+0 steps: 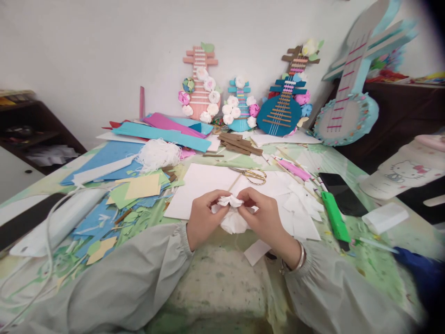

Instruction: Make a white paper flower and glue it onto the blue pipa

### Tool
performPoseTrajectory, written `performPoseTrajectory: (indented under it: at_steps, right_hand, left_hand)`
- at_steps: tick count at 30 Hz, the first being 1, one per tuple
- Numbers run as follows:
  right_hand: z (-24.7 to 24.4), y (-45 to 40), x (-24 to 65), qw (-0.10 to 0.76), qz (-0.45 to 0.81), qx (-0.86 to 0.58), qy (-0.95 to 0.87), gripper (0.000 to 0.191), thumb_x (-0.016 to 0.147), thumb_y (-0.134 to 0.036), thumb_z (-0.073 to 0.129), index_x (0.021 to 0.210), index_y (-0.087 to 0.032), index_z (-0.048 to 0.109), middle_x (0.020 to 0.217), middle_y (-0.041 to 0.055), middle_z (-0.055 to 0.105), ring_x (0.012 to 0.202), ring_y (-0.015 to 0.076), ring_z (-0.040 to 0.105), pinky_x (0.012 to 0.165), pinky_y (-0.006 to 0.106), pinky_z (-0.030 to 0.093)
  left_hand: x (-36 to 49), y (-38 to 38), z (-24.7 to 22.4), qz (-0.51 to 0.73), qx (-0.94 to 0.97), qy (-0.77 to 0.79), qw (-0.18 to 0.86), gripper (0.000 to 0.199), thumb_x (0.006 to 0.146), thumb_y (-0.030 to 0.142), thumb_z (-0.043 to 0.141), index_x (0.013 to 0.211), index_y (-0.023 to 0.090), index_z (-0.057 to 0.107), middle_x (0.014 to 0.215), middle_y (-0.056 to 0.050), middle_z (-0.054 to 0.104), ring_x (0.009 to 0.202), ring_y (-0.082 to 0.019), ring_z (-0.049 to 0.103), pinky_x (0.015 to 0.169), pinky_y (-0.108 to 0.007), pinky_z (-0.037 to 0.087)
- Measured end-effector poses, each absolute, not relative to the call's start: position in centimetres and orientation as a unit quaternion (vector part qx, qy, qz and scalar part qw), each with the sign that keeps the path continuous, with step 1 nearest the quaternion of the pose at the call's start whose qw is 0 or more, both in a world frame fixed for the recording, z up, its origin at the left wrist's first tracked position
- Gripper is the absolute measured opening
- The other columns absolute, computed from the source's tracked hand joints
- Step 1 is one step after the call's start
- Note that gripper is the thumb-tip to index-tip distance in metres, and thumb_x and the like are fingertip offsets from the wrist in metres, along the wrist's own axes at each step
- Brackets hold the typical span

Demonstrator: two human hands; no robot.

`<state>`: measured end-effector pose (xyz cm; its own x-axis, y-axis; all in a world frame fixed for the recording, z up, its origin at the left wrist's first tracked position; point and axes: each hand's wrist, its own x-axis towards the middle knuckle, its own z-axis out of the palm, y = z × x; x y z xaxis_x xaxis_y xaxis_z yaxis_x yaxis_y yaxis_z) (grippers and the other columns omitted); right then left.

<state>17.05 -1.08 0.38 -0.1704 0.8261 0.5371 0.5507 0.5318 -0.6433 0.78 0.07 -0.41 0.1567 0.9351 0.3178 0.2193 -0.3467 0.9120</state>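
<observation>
Between my two hands is a white crepe-paper flower, its petals ruffled along the top. My left hand pinches its left side, and my right hand pinches the right side. More white paper bulges out just beneath my fingers. A thin wooden stick points up and away behind the flower; whether it joins the flower is hidden. Gold-handled scissors lie beyond my hands on a white sheet. A small white paper strip lies below my right hand.
Colored paper scraps and a white string bundle cover the left. To the right are a green utility knife, a black phone and a tumbler. Several decorated paper lutes lean against the wall. A white cable runs at far left.
</observation>
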Motion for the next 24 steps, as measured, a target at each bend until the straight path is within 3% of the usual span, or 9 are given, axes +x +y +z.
performPoseTrajectory:
  at_steps: [3, 7, 13, 24]
  right_hand:
    - [0.2, -1.1, 17.2, 0.454, 0.071, -0.406, -0.79, 0.017, 0.085, -0.011, 0.048, 0.091, -0.023, 0.058, 0.084, 0.002, 0.066, 0.077, 0.0162, 0.061, 0.069, 0.028, 0.048]
    - [0.4, -1.3, 17.1, 0.466, 0.019, -0.354, -0.811, 0.019, 0.089, -0.009, 0.045, 0.097, -0.023, 0.056, 0.082, 0.0038, 0.063, 0.08, 0.0175, 0.058, 0.07, 0.032, 0.049]
    - [0.4, -1.7, 17.3, 0.509, 0.009, -0.292, -0.81, 0.023, 0.085, 0.001, 0.048, 0.093, -0.02, 0.055, 0.094, 0.0084, 0.063, 0.09, 0.0179, 0.059, 0.076, 0.034, 0.052]
    - [0.7, -1.6, 17.3, 0.525, -0.009, -0.262, -0.81, 0.026, 0.079, 0.005, 0.053, 0.089, -0.019, 0.056, 0.085, 0.007, 0.064, 0.083, 0.0183, 0.058, 0.072, 0.035, 0.052]
  left_hand:
    - [0.8, -0.1, -0.4, 0.493, 0.664, 0.413, 0.38, 0.024, 0.072, 0.016, 0.065, 0.096, 0.019, 0.062, 0.094, -0.004, 0.066, 0.088, -0.018, 0.061, 0.071, -0.023, 0.046]
    - [0.7, -0.4, -0.2, 0.522, 0.679, 0.394, 0.333, 0.011, 0.075, 0.018, 0.065, 0.084, 0.018, 0.059, 0.082, -0.003, 0.063, 0.079, -0.016, 0.06, 0.07, -0.023, 0.047]
    - [0.2, -0.5, 0.0, 0.565, 0.765, 0.276, 0.14, 0.015, 0.076, 0.004, 0.058, 0.082, 0.018, 0.061, 0.085, -0.005, 0.065, 0.081, -0.015, 0.062, 0.073, -0.026, 0.049]
    - [0.1, -0.5, 0.6, 0.547, 0.805, 0.219, 0.065, 0.021, 0.079, 0.0, 0.051, 0.085, 0.018, 0.06, 0.085, -0.007, 0.065, 0.083, -0.016, 0.061, 0.072, -0.027, 0.051]
